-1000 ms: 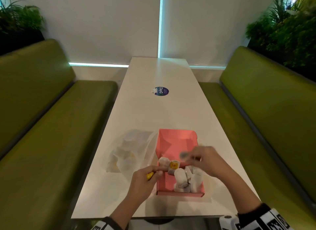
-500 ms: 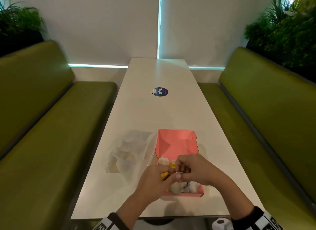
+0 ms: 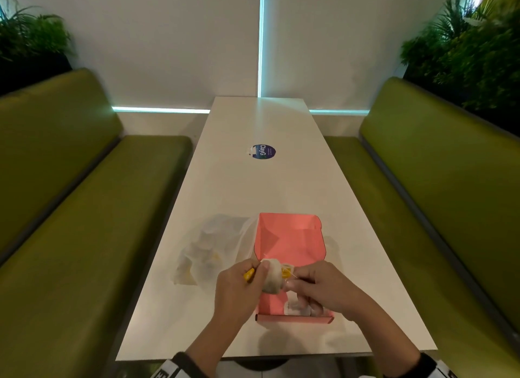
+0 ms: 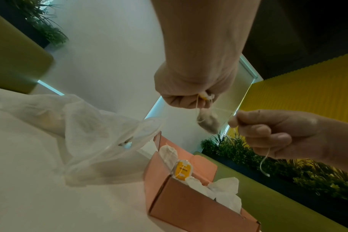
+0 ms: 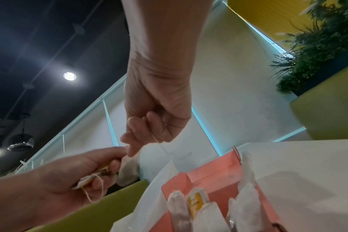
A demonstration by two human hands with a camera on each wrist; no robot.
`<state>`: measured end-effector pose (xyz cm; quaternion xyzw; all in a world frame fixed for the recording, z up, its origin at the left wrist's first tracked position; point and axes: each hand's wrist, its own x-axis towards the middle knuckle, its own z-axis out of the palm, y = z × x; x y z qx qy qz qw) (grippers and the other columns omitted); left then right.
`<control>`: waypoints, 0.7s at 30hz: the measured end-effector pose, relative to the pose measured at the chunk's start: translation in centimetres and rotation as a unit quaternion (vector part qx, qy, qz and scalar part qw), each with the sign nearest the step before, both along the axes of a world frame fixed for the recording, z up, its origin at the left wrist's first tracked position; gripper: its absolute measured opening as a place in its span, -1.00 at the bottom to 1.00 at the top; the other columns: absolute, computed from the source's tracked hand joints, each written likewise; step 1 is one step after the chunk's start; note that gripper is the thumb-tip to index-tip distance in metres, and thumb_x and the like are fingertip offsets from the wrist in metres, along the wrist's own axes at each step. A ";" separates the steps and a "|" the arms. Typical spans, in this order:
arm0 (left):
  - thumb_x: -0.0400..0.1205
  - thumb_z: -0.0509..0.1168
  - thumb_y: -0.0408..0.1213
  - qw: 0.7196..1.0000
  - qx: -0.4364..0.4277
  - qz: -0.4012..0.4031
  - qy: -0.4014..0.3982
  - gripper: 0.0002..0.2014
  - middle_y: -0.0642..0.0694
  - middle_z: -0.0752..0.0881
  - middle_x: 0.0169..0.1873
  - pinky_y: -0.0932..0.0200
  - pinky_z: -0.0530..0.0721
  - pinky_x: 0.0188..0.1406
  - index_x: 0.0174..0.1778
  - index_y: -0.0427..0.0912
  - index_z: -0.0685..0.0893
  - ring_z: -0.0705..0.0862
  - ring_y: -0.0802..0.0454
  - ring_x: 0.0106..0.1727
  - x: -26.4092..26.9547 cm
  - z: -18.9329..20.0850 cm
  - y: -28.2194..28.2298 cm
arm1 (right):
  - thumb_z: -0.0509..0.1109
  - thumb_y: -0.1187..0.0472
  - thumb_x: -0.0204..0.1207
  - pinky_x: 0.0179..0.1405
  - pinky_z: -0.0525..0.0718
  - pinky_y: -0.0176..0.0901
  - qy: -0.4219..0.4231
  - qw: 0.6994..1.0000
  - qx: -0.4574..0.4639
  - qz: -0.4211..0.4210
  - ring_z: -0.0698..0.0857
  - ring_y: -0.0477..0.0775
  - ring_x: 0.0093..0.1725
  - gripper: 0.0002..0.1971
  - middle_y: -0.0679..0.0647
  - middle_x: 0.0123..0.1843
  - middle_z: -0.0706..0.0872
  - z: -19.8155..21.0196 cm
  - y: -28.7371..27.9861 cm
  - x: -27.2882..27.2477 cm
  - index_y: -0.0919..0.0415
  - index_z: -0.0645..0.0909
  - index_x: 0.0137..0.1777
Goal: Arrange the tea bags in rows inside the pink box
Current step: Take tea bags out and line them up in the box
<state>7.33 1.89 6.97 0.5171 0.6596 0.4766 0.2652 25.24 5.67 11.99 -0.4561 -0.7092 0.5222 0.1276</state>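
The pink box (image 3: 289, 237) lies open on the white table (image 3: 253, 180), with several tea bags (image 4: 224, 193) standing at its near end. Just above that end, my left hand (image 3: 257, 273) grips a tea bag (image 3: 271, 279) together with its yellow tag (image 4: 206, 96). In the left wrist view the bag (image 4: 207, 124) hangs below the fingers. My right hand (image 3: 292, 283) pinches the bag's thin string (image 4: 265, 164) close beside the left hand. The right wrist view shows the right hand (image 5: 133, 141) with the string running down from it, and the left hand (image 5: 109, 163) below.
A clear plastic bag (image 3: 208, 251) with more tea bags lies left of the box, touching it. A round blue sticker (image 3: 264, 151) is on the far table. Green benches (image 3: 70, 209) flank both long table edges, with plants (image 3: 464, 48) behind them.
My hands came together over the near end of the box. The left hand brought its tea bag in from the box's left side, and the right hand took hold of the string.
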 end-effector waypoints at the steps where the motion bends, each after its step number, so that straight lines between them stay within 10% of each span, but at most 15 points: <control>1: 0.58 0.37 -0.14 1.000 0.004 0.008 -0.001 -0.76 -0.10 0.66 -0.52 0.28 0.50 -0.42 -0.36 -0.15 0.75 0.58 0.06 -0.40 0.0 0.0 0.0 | 0.36 0.16 0.59 -0.55 0.53 -0.29 0.015 1.000 -0.004 0.002 0.52 -0.11 -0.66 -0.75 0.00 -0.54 0.66 0.2 -0.1 0.0 0.38 0.70 -0.14; 9: 0.59 0.35 -0.17 0.997 0.003 0.024 -0.067 -0.70 -0.10 0.55 -0.59 0.25 0.48 -0.45 -0.41 -0.26 0.69 0.46 0.14 -0.51 0.9 1.5 -0.2 | 0.14 0.15 0.70 -0.56 0.40 -0.38 -0.012 0.992 -0.066 0.110 0.55 -0.15 -0.58 -0.71 -0.03 -0.33 0.70 -1.2 -1.8 -1.9 0.00 0.61 -0.22; 21: 0.60 0.37 -0.28 0.975 -0.082 -0.074 -0.193 -0.67 -0.02 0.56 -0.64 0.43 0.38 -0.66 -0.49 -0.33 0.64 0.43 0.23 -0.68 0.6 2.7 -1.1 | 0.21 0.22 0.65 -0.45 0.56 -0.38 -0.065 0.998 -0.007 0.026 0.56 -0.09 -0.53 -0.82 0.00 -0.24 0.72 -1.8 0.1 -1.4 0.14 0.66 0.03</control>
